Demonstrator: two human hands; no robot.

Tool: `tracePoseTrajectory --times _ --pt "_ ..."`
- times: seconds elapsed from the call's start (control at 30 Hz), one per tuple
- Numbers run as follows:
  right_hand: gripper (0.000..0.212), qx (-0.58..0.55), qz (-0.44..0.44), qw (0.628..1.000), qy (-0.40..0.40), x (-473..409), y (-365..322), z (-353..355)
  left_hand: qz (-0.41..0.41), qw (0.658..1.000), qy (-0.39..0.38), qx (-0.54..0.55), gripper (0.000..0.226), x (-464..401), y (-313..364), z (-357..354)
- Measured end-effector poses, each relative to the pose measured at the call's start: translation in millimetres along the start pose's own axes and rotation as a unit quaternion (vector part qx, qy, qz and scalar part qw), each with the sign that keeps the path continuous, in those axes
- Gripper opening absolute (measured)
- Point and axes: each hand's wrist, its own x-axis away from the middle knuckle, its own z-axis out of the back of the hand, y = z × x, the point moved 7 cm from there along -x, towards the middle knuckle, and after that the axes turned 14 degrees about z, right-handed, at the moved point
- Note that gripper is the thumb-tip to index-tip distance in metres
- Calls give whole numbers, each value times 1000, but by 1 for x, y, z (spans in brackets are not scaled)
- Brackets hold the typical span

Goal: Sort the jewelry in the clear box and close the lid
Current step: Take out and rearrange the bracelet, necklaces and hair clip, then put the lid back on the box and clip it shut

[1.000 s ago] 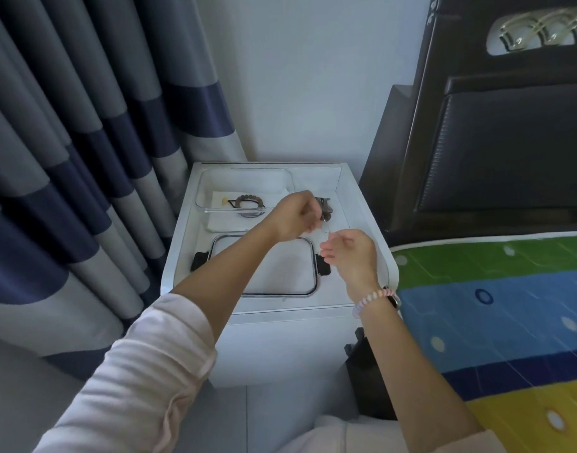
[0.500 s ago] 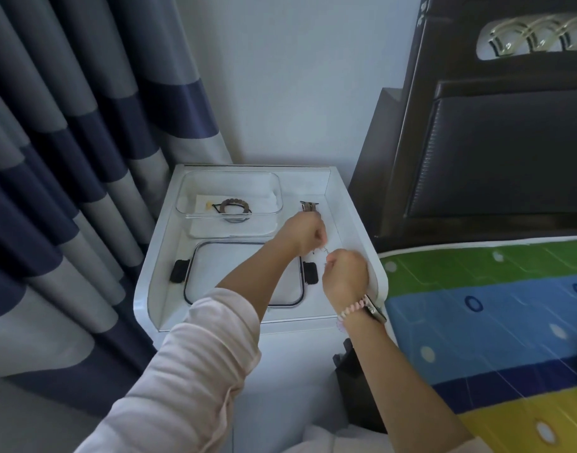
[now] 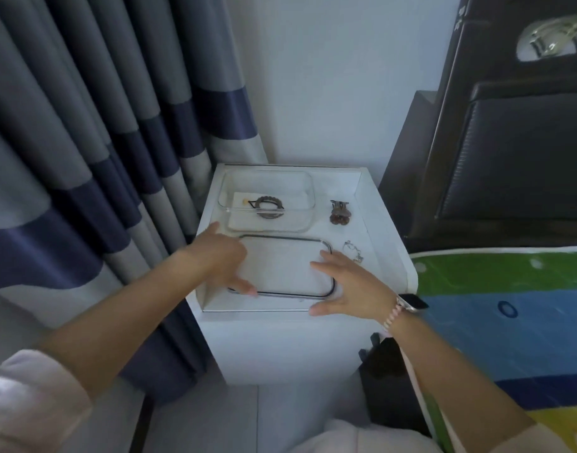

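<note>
The clear box [image 3: 309, 194] stands at the back left of the white nightstand top [image 3: 380, 230], lined with white paper, with a dark round bracelet [image 3: 268, 207] inside. Its lid [image 3: 282, 268], clear with a black rim, lies flat in front of the box. A brown hair clip [image 3: 339, 212] lies to the right of the box. A thin silver chain [image 3: 354, 253] lies to the right of the lid. My left hand [image 3: 221, 256] rests over the lid's left end, fingers spread. My right hand [image 3: 350, 286] spans the lid's right end, fingers apart, beside the chain.
Striped grey and blue curtains [image 3: 100, 142] hang close on the left. A dark padded headboard [image 3: 515, 142] and a bright bed cover [image 3: 509, 305] lie to the right. The nightstand top has raised side and back edges. A dark object [image 3: 385, 361] sits low between nightstand and bed.
Both hands were pinched together on the thin chain to the right of the lid. The chain now lies on the nightstand, and the hands have spread to the lid's two ends.
</note>
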Motion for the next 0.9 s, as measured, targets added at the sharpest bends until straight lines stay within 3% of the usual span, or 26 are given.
tracePoseTrajectory --times 0.1,0.23,0.37,0.57,0.63,0.77,0.83,0.9 --pt "108 18 -3 1000 -21 4 5 -6 -13 999 -3 -36 96 15 6 -17" --pt "104 68 7 998 2 10 3 -8 -23 998 48 -26 105 25 13 -20" --pt "84 136 41 990 18 16 -10 -10 -37 995 84 -45 126 34 12 -25" --pt "54 94 84 987 101 38 -27 6 -69 991 108 -44 119 39 14 -24" --pt "39 53 102 977 178 39 -32 26 -69 993 99 10 107 37 10 -20" --pt "14 -106 50 946 302 28 -20 68 -77 970 110 200 31 33 -9 1" --pt "5 -175 7 932 318 20 -6 78 -68 932 130 331 16 28 -22 12" --pt "7 -225 2 908 354 12 3 92 -47 842 105 526 11 20 -37 22"
